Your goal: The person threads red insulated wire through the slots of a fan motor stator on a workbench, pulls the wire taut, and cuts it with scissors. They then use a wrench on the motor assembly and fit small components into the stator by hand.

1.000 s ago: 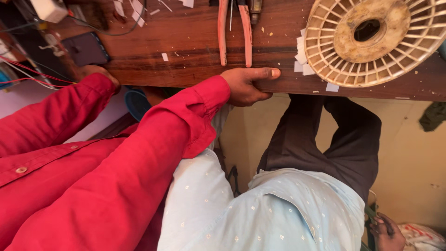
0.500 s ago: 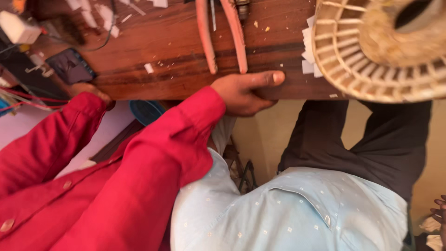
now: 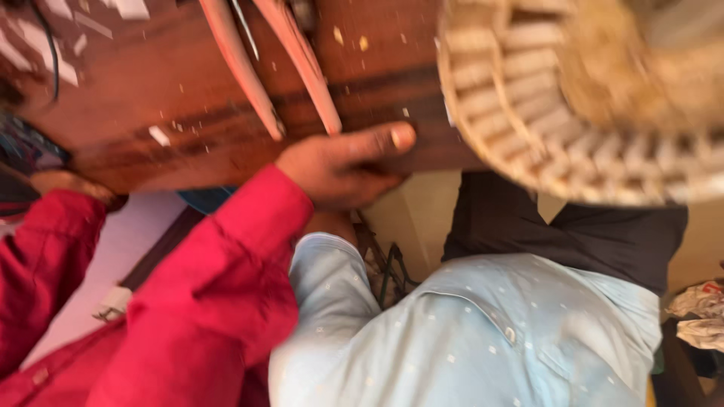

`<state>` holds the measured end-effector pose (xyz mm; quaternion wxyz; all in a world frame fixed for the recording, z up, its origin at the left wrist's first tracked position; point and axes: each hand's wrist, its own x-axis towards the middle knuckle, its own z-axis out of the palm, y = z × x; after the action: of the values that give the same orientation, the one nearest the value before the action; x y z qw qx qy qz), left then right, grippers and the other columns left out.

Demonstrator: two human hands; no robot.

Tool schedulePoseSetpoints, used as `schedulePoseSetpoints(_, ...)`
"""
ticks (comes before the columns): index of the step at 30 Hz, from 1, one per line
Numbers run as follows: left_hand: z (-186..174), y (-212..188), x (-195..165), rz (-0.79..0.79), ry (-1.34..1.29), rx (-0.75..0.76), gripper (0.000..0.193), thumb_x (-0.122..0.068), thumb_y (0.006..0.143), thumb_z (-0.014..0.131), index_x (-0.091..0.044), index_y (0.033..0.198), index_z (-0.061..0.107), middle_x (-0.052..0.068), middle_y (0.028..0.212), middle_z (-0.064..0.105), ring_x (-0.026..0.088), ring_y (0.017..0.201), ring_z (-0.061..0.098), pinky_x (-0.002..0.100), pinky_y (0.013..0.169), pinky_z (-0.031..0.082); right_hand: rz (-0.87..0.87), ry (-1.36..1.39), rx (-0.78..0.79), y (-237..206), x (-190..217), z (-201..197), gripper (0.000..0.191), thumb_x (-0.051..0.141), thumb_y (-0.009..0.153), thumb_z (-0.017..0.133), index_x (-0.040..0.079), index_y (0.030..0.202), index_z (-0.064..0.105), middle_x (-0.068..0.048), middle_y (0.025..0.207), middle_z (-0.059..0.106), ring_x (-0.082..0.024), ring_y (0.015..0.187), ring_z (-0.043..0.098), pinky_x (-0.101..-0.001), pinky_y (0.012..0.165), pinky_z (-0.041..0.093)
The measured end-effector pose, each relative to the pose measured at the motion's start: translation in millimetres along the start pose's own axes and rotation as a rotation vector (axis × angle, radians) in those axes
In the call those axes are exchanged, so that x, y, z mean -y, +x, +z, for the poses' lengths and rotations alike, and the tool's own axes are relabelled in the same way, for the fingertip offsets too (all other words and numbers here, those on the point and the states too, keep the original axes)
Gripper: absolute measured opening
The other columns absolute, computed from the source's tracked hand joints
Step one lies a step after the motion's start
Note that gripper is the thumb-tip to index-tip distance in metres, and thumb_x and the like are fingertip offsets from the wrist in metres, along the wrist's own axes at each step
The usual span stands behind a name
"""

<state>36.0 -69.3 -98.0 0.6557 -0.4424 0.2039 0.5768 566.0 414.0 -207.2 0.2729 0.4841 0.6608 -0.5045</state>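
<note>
My right hand point(image 3: 339, 169) comes out of a red sleeve and grips the front edge of the brown wooden table point(image 3: 151, 98), thumb lying on top. Just above the thumb lie pliers with pink handles point(image 3: 271, 68). My left hand point(image 3: 68, 183) rests at the table edge on the far left, mostly hidden behind its red sleeve, so its fingers cannot be made out. A large cream ribbed plastic wheel point(image 3: 558, 128) sits on the table at the right, blurred.
Another person in a pale blue dotted shirt point(image 3: 467, 339) and dark trousers point(image 3: 573, 234) is close below the table edge. Paper scraps and wires point(image 3: 30, 143) lie on the table's left. Crumpled cloth point(image 3: 701, 313) is at the far right.
The view has closed in on the table and shifted, so the pliers and wheel look larger and blurred. My right hand stays on the table edge.
</note>
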Motion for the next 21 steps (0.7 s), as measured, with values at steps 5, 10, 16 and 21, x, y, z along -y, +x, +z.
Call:
schedulePoseSetpoints(5,-9,2,-20,-0.208,-0.605,-0.004,0.057,-0.039,0.095,0.074,-0.002,0.133,0.053,0.012,0.113,0.062,0.02,0.108,0.059,0.027,0.102,0.048,-0.153,-0.08,0.091,31,4,-13,0.023,0.01,0.117,0.054,-0.004,0.132,0.063,-0.015,0.112,0.07,-0.021,0.096,0.068,-0.0313,0.088,0.055)
schedulePoseSetpoints(10,-56,154,94,0.785,0.72,-0.648,0.037,-0.024,0.095,0.073,-0.007,0.127,0.062,0.006,0.098,0.065,0.015,0.09,0.061,0.031,0.083,0.055,-0.316,0.008,0.03,13,-20,-32,0.024,0.007,0.113,0.055,-0.005,0.132,0.064,-0.014,0.112,0.071,-0.018,0.094,0.069,-0.0288,0.085,0.056)
schedulePoseSetpoints(16,-73,221,239,0.996,1.097,-0.605,0.026,-0.014,0.096,0.071,-0.009,0.121,0.069,0.005,0.099,0.07,0.016,0.086,0.063,0.034,0.078,0.057,-0.361,0.312,-0.179,-75,-77,-68,0.019,0.003,0.111,0.054,-0.004,0.123,0.066,-0.011,0.104,0.07,-0.013,0.08,0.064,-0.0276,0.076,0.055)
schedulePoseSetpoints(21,2,228,239,1.067,1.464,-0.849,0.024,-0.015,0.093,0.069,-0.013,0.117,0.07,0.008,0.108,0.075,0.022,0.101,0.073,0.035,0.088,0.058,-0.306,0.499,-0.227,-65,-107,-58,0.018,0.005,0.11,0.055,-0.003,0.121,0.067,-0.01,0.102,0.071,-0.012,0.076,0.062,-0.0278,0.073,0.055)
